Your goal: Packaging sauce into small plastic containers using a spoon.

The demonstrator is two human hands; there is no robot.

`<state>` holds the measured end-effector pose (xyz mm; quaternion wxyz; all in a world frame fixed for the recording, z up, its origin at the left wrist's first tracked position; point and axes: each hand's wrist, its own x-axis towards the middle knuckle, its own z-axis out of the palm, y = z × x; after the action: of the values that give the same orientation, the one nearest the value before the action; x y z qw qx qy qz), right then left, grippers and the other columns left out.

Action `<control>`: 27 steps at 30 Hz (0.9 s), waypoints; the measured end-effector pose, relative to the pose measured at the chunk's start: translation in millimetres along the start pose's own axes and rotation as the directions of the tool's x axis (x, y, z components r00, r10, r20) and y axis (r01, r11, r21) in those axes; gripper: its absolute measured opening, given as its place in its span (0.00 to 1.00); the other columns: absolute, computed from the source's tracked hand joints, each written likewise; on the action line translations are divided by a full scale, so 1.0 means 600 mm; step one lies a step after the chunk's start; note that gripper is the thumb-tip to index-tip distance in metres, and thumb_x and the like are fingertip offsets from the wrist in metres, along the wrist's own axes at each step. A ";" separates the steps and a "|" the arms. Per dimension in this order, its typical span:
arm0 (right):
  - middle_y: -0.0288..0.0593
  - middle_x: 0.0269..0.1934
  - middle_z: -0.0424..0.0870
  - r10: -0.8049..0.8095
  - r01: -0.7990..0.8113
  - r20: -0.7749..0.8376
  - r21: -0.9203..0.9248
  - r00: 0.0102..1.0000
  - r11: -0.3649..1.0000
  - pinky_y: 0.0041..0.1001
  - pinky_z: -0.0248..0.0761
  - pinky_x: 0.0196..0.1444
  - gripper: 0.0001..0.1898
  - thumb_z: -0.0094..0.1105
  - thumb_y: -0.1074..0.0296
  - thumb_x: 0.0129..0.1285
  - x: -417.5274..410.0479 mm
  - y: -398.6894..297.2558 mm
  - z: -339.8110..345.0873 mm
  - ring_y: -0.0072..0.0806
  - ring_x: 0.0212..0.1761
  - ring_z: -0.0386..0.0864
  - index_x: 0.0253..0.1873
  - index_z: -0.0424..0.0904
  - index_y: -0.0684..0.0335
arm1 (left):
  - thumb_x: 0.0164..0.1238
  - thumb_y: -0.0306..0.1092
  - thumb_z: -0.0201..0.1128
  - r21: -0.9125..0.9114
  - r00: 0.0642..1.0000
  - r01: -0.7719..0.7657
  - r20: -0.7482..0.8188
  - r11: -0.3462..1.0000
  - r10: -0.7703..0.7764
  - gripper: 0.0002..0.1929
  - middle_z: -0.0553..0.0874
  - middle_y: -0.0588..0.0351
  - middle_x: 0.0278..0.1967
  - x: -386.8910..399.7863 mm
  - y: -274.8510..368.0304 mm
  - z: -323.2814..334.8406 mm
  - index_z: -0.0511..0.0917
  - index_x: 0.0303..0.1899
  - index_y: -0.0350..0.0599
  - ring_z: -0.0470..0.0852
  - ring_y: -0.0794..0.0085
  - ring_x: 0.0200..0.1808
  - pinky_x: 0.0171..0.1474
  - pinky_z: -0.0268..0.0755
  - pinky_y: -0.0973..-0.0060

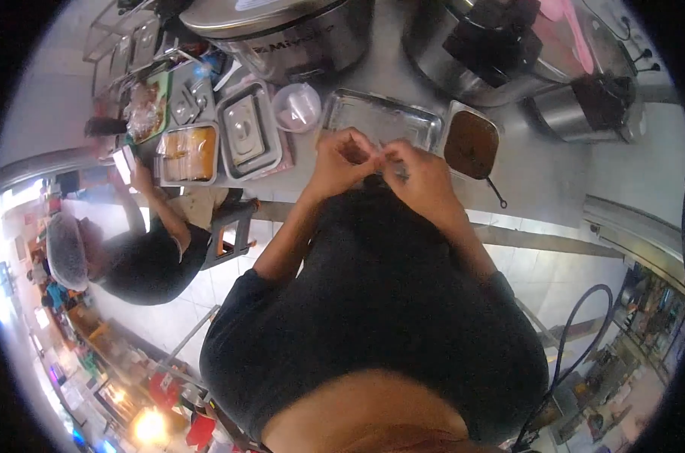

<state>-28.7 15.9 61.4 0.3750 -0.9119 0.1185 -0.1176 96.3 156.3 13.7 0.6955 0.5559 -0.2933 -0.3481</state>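
Note:
My left hand [342,161] and my right hand [422,170] meet in front of my dark shirt, over the near edge of the steel table [538,170]. Thumbs and fingertips come together in a pinch. Whatever may be between them is too small and blurred to make out. Just beyond the hands lies a shallow rectangular metal tray [388,116], its near side partly covered by my fingers. To the right stands a metal container of brown sauce or paste [471,141], with a dark handle [496,192] sticking out towards me.
Left of the tray are a clear plastic tub [297,107], a steel pan holding a lid [245,133] and a film-covered container of yellow food [189,153]. Large steel cookers [297,45] line the back. At left, a hair-netted person [150,260] holds a white object [124,164].

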 end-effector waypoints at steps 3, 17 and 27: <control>0.49 0.32 0.85 -0.092 0.100 0.052 -0.174 0.994 0.980 0.42 0.79 0.41 0.15 0.61 0.59 0.64 0.006 0.009 0.013 0.48 0.37 0.85 0.48 0.76 0.63 | 0.61 0.20 0.71 0.065 0.998 0.043 -0.046 0.997 -0.040 0.09 0.84 0.60 0.34 -0.006 0.004 0.007 0.77 0.35 0.40 0.84 0.80 0.37 0.42 0.79 0.79; 0.44 0.31 0.86 -0.127 0.143 0.066 -0.426 0.990 0.893 0.38 0.73 0.48 0.13 0.62 0.56 0.57 -0.004 0.051 0.065 0.40 0.40 0.84 0.35 0.83 0.61 | 0.73 0.41 0.49 0.506 0.989 0.126 -0.129 0.853 -0.070 0.18 0.82 0.30 0.34 -0.026 -0.061 0.024 0.78 0.34 0.33 0.80 0.33 0.38 0.40 0.70 0.48; 0.44 0.44 0.80 -0.318 0.252 -0.278 -0.249 0.906 0.935 0.41 0.73 0.46 0.10 0.64 0.68 0.55 0.000 0.039 0.068 0.41 0.41 0.81 0.42 0.80 0.62 | 0.74 0.44 0.50 0.698 0.993 0.113 -0.065 0.707 -0.094 0.22 0.82 0.30 0.29 -0.015 -0.053 -0.004 0.80 0.31 0.32 0.82 0.34 0.37 0.42 0.71 0.46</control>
<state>-19.1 26.3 16.8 0.2328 -0.9230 0.0530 -0.3018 87.9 160.2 -18.1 0.4162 0.7977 -0.3629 -0.2425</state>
